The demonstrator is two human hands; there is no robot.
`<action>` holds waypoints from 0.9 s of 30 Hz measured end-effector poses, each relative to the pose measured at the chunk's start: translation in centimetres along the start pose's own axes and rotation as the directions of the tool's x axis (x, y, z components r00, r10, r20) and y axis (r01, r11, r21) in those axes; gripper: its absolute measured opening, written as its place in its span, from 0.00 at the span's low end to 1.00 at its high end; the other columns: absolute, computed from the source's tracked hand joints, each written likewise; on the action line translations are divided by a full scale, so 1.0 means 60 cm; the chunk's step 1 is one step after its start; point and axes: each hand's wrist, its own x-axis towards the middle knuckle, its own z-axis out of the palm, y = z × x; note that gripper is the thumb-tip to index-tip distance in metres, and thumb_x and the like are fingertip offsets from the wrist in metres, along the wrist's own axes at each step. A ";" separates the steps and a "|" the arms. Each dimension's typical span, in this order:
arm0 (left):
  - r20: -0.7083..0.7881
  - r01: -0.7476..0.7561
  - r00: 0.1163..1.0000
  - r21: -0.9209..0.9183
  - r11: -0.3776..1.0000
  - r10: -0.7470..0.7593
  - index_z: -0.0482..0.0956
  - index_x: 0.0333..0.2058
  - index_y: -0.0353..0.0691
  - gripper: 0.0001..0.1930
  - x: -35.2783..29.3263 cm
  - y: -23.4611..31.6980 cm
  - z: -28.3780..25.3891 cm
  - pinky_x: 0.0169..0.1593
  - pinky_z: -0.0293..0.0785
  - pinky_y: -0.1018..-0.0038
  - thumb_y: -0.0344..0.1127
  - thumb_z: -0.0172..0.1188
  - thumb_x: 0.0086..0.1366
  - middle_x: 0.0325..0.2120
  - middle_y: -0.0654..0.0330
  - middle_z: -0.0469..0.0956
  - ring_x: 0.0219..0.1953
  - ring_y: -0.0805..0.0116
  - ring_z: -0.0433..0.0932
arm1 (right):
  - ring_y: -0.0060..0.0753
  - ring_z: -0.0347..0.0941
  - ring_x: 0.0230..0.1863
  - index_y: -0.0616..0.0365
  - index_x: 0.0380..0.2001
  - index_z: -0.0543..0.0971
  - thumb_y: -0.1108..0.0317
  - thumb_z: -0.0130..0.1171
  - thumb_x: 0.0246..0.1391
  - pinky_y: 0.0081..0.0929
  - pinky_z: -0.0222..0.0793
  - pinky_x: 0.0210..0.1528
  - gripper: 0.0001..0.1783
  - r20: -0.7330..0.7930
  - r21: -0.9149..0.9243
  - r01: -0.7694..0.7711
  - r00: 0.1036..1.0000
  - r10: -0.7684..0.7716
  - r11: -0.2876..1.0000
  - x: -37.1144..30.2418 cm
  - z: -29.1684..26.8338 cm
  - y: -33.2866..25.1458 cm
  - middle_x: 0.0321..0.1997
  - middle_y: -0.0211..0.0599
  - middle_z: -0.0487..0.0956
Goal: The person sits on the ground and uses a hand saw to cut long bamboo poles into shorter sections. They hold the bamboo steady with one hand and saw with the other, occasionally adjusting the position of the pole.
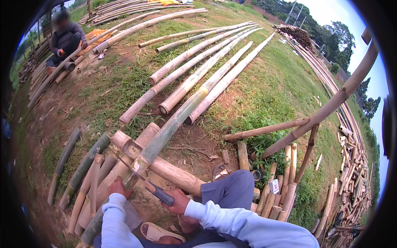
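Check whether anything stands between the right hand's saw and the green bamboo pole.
Nothing visible: the saw in the right hand lies across the green bamboo pole, with the left hand on the saw's near side.

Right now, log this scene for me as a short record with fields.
Left hand: on the green bamboo pole
Right hand: closed round the handle of a saw
Saw blade: angled across the pole
Support: pole lies over a thick bamboo crosspiece
Ahead: loose poles on grass
Right side: small white box among bamboo pieces
Upper left: another person, seated beside poles
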 end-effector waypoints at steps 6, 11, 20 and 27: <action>0.003 -0.018 1.000 -0.061 0.998 0.018 0.71 0.53 0.39 0.41 -0.006 -0.019 0.004 0.53 0.77 0.51 0.48 0.80 0.41 0.44 0.45 0.83 0.47 0.41 0.82 | 0.42 0.86 0.34 0.56 0.47 0.83 0.72 0.66 0.58 0.34 0.79 0.38 0.13 0.010 -0.001 -0.090 0.996 0.090 0.996 -0.190 -0.081 -0.092 0.33 0.41 0.85; -0.027 0.004 1.000 -0.031 1.000 -0.005 0.70 0.53 0.39 0.42 -0.014 0.000 0.023 0.53 0.79 0.53 0.47 0.81 0.41 0.45 0.44 0.82 0.47 0.42 0.83 | 0.59 0.82 0.37 0.56 0.46 0.81 0.71 0.64 0.54 0.41 0.77 0.39 0.15 0.094 0.011 -0.140 0.986 0.139 0.990 -0.142 -0.082 -0.094 0.34 0.49 0.83; -0.064 -0.029 0.998 -0.037 0.999 0.027 0.69 0.55 0.39 0.44 -0.007 -0.011 0.015 0.52 0.79 0.52 0.48 0.81 0.41 0.45 0.44 0.82 0.47 0.42 0.83 | 0.61 0.78 0.34 0.59 0.39 0.77 0.69 0.66 0.54 0.44 0.72 0.35 0.11 0.009 -0.020 0.020 1.000 -0.020 1.000 -0.007 0.012 -0.005 0.30 0.51 0.79; -0.078 -0.017 0.997 0.019 1.000 0.019 0.70 0.50 0.39 0.39 -0.031 0.003 0.016 0.49 0.80 0.52 0.48 0.81 0.44 0.44 0.47 0.83 0.45 0.43 0.84 | 0.37 0.76 0.30 0.62 0.43 0.80 0.72 0.67 0.57 0.33 0.73 0.37 0.12 0.057 0.037 -0.116 0.992 0.114 0.993 -0.022 -0.013 -0.032 0.31 0.42 0.79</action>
